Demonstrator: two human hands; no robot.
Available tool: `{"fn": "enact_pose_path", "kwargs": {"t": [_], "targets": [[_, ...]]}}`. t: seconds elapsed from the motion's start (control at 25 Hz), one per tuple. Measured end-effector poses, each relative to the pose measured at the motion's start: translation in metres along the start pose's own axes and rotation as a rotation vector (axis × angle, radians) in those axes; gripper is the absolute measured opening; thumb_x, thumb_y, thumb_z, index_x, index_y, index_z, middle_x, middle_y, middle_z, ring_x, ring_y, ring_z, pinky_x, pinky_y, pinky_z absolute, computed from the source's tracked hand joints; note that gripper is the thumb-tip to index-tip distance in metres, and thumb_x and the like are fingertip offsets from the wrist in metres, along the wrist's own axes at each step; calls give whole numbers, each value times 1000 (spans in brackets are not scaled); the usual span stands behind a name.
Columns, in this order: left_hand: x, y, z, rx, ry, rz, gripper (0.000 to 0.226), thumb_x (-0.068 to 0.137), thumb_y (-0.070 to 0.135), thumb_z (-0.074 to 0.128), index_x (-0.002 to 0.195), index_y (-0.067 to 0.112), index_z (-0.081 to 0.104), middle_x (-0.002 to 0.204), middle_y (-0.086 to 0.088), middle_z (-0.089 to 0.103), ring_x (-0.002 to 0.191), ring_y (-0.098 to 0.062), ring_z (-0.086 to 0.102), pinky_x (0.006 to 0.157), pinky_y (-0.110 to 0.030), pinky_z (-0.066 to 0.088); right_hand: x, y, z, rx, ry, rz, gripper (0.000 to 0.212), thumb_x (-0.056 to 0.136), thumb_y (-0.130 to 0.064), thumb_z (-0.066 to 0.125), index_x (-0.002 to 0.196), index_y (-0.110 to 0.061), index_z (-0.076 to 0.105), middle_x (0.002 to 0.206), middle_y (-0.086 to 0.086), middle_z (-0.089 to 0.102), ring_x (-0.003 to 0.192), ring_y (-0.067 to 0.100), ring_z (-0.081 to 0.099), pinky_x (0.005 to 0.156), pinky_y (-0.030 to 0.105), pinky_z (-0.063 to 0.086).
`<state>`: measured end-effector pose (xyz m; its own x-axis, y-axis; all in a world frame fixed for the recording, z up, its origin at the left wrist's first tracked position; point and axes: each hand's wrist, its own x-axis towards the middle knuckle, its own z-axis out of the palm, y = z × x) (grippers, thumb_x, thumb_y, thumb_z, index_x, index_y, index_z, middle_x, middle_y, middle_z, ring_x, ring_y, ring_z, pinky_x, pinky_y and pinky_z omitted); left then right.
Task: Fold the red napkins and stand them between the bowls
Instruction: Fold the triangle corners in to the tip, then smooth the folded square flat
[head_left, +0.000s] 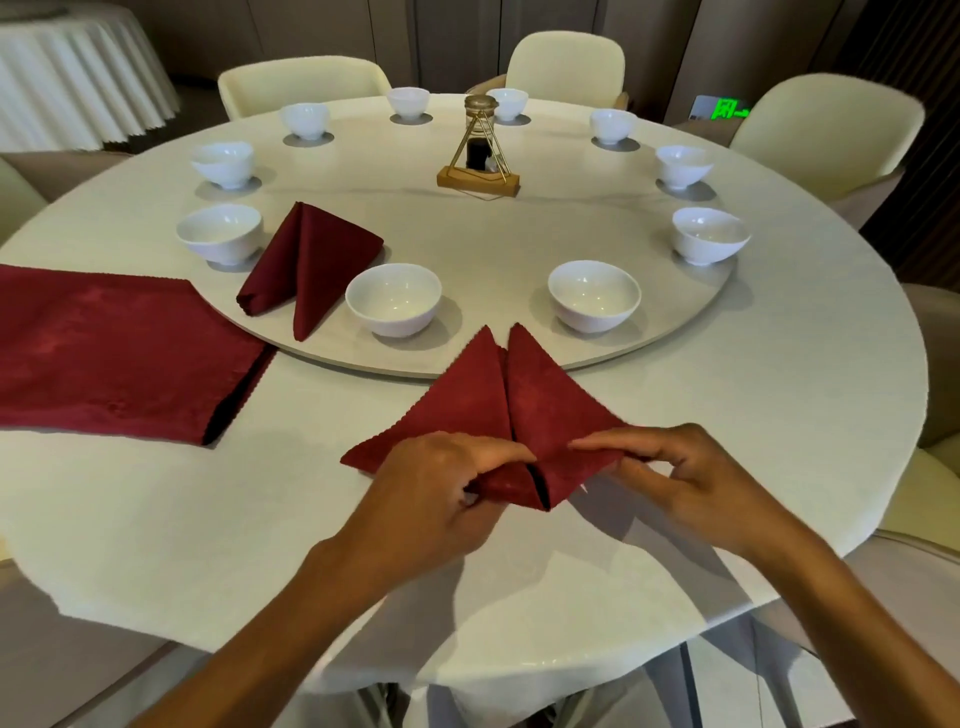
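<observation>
1. The napkin being folded (498, 415) lay on the near part of the table (779, 415), its two points aimed far toward the gap between the two nearest bowls (393, 299) (594, 295); its centre seam ran near-to-far.
2. The left hand (441, 488) pinched its near-left flap, and the right hand (670, 467) pinched the near-right edge, equally close.
3. One folded napkin (306, 260) already stood to the far left; a flat stack of napkins (114, 353) waited left.

Matt cloth napkin (483, 410), glossy bowls (393, 299)
</observation>
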<state>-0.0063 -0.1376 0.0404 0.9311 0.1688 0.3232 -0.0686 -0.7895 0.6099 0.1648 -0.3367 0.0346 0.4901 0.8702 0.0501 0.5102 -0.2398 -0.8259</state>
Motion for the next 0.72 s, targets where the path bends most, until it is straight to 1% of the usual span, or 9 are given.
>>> {"fn": "enact_pose_path", "kwargs": {"t": [0.08,0.12,0.16,0.24,0.32,0.4,0.48,0.6,0.72], "targets": [[1,35,-34,-200,0,-159,15,83,26,69,97,27,72,73,4,71,60,-4,63,60,-29,52,-7,-47,-18,185,-38,27,22,86,-16,63,103,-17,77,97,-2,76,88,11,70,81,23,54],[6,49,-50,-286,26,-217,7,83,24,74,89,20,74,68,-1,70,56,-5,61,56,-30,51,-9,-69,-28,268,-71,42,19,83,-16,64,96,-12,78,89,7,75,78,16,68,71,22,54],[14,59,-67,-369,56,-287,4,82,18,77,82,15,75,67,-3,71,57,-6,62,55,-26,50,-9,-88,-38,346,-108,55,18,82,-16,65,92,-8,77,85,13,74,73,20,66,65,23,54],[36,66,-95,-536,21,-427,4,78,11,77,77,15,76,72,-3,75,63,-12,70,59,-21,55,-4,-111,-55,448,-151,82,22,80,-16,65,95,-4,75,91,22,73,74,29,67,67,28,56],[55,57,-103,-623,-101,-535,6,78,9,76,83,11,78,83,-7,76,73,-19,74,67,-25,59,8,-108,-59,490,-168,153,25,82,-13,64,102,-3,74,100,24,72,83,34,69,73,34,59],[63,30,-82,-670,-219,-650,11,80,5,73,91,7,76,91,-13,76,77,-21,73,75,-29,60,20,-84,-46,518,-216,257,28,86,-8,61,111,0,70,109,28,69,92,38,67,82,39,58],[62,-8,-45,-696,-353,-766,18,83,3,71,100,3,74,99,-16,75,80,-21,72,81,-31,59,31,-42,-25,559,-264,387,28,88,-5,60,114,2,69,116,31,65,94,34,67,84,37,58],[61,-50,-4,-666,-475,-908,19,84,7,72,103,3,74,101,-15,74,84,-22,72,87,-34,58,42,13,1,505,-293,527,22,91,-2,60,109,-2,73,113,28,67,90,27,69,83,34,55],[66,-65,7,-661,-523,-951,23,85,9,71,107,0,72,103,-16,74,90,-26,72,88,-36,57,51,29,6,464,-309,576,23,92,-2,58,109,-5,73,106,20,72,92,27,70,83,34,54]]}}
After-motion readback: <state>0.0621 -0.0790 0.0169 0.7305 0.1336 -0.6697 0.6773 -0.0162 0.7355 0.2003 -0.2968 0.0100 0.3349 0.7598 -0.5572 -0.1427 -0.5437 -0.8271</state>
